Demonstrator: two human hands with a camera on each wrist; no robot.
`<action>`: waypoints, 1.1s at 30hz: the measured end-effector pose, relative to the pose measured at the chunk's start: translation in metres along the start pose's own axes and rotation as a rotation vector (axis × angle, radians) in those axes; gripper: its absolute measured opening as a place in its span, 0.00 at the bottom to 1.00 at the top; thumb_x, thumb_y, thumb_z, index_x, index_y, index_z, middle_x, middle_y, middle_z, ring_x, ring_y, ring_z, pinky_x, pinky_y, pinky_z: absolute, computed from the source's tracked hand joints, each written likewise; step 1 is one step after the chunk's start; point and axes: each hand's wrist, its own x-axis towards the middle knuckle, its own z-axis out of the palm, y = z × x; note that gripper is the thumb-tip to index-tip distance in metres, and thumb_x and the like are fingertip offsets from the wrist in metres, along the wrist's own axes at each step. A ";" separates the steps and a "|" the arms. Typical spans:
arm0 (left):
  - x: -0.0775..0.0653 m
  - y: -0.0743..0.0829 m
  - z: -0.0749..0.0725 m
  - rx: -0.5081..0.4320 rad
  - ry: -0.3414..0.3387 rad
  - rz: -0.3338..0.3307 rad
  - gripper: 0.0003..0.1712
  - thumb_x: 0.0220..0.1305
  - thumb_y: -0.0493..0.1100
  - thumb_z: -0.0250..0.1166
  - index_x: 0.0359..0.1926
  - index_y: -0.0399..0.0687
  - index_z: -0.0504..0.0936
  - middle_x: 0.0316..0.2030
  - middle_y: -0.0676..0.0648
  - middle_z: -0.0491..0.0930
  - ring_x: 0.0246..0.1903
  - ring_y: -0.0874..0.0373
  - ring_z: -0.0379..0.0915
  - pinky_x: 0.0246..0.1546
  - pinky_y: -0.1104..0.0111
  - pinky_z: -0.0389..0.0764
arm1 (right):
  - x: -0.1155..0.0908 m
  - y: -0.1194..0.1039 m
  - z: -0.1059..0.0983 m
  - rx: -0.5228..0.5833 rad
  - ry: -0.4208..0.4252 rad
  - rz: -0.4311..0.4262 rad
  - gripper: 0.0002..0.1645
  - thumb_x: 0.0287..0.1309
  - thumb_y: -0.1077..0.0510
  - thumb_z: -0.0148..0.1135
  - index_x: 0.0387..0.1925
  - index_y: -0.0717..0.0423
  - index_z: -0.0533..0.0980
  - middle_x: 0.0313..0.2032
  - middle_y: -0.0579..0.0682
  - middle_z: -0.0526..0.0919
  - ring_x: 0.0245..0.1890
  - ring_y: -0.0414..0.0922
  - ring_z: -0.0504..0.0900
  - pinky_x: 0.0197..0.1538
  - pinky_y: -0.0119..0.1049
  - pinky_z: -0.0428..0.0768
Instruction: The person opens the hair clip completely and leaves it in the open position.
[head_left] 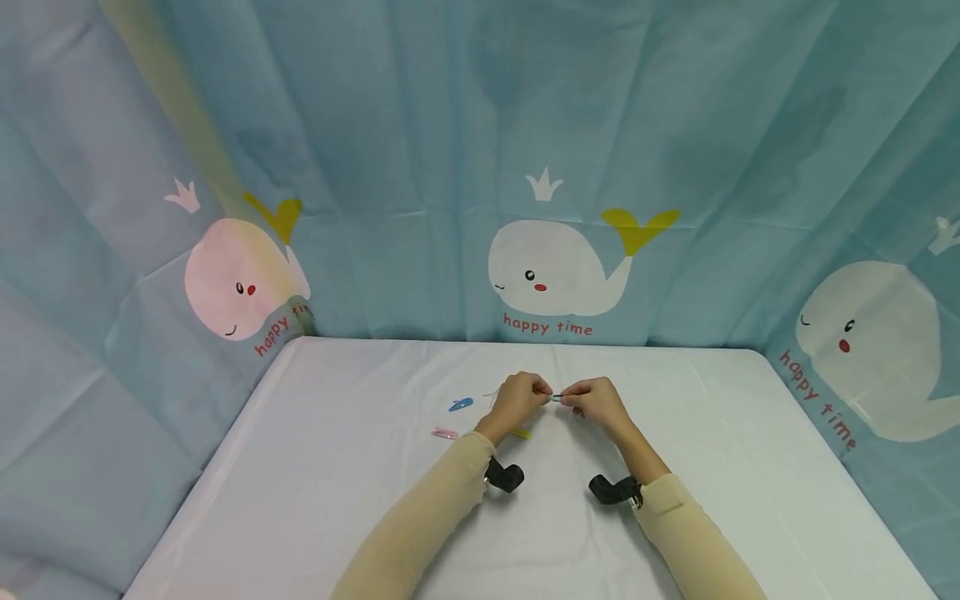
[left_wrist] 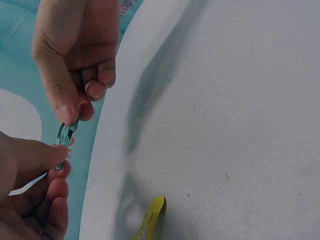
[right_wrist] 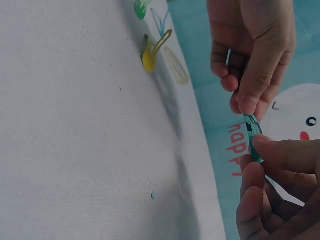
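A small teal snap hair clip (head_left: 556, 398) is held up between both hands, above the white table. My left hand (head_left: 516, 402) pinches one end between thumb and index finger. The other end is pinched by the thumb and fingertips of my right hand (head_left: 597, 400). Seen from the left wrist, the clip (left_wrist: 64, 134) is tilted, with a dark patch near the right thumb; its ends are hidden by fingertips. A yellow hair clip (head_left: 521, 433) lies on the table beside the left wrist, its two arms spread apart in the right wrist view.
Left of the hands lie a blue clip (head_left: 461, 404) and a pink clip (head_left: 445, 433). Past the yellow clip, a green clip (right_wrist: 141, 9) and a pale clip (right_wrist: 176, 66) show. A blue curtain (head_left: 420, 275) with whale prints hangs behind the table (head_left: 315, 467).
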 end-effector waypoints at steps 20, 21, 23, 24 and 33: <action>-0.031 -0.010 -0.016 -0.207 0.040 0.095 0.05 0.60 0.36 0.67 0.37 0.44 0.86 0.32 0.48 0.85 0.29 0.63 0.74 0.31 0.74 0.75 | -0.020 -0.004 0.005 0.255 -0.025 -0.054 0.13 0.56 0.64 0.67 0.42 0.68 0.81 0.23 0.47 0.82 0.19 0.40 0.75 0.27 0.33 0.76; -0.033 -0.011 -0.016 -0.204 0.046 0.100 0.05 0.61 0.36 0.67 0.38 0.44 0.86 0.32 0.49 0.85 0.29 0.64 0.73 0.32 0.74 0.76 | -0.021 -0.004 0.005 0.256 -0.032 -0.065 0.13 0.56 0.64 0.67 0.42 0.68 0.81 0.22 0.45 0.82 0.19 0.40 0.75 0.27 0.32 0.76; -0.038 -0.012 -0.016 -0.200 0.055 0.100 0.05 0.61 0.37 0.67 0.38 0.44 0.87 0.33 0.49 0.86 0.29 0.65 0.73 0.34 0.70 0.78 | -0.023 -0.003 0.006 0.262 -0.048 -0.081 0.13 0.55 0.63 0.67 0.41 0.67 0.82 0.22 0.43 0.81 0.20 0.40 0.75 0.27 0.32 0.76; -0.040 -0.013 -0.016 -0.195 0.063 0.101 0.05 0.61 0.37 0.67 0.38 0.45 0.87 0.32 0.49 0.86 0.29 0.65 0.73 0.39 0.67 0.79 | -0.024 -0.003 0.007 0.267 -0.052 -0.080 0.12 0.55 0.63 0.68 0.41 0.67 0.82 0.22 0.43 0.80 0.20 0.40 0.75 0.27 0.31 0.76; -0.049 -0.019 -0.012 -0.199 0.088 0.098 0.06 0.63 0.39 0.66 0.39 0.45 0.88 0.35 0.49 0.87 0.30 0.65 0.76 0.33 0.73 0.78 | -0.030 -0.002 0.010 0.227 -0.081 -0.076 0.12 0.59 0.60 0.66 0.39 0.66 0.83 0.25 0.49 0.81 0.23 0.42 0.76 0.30 0.34 0.77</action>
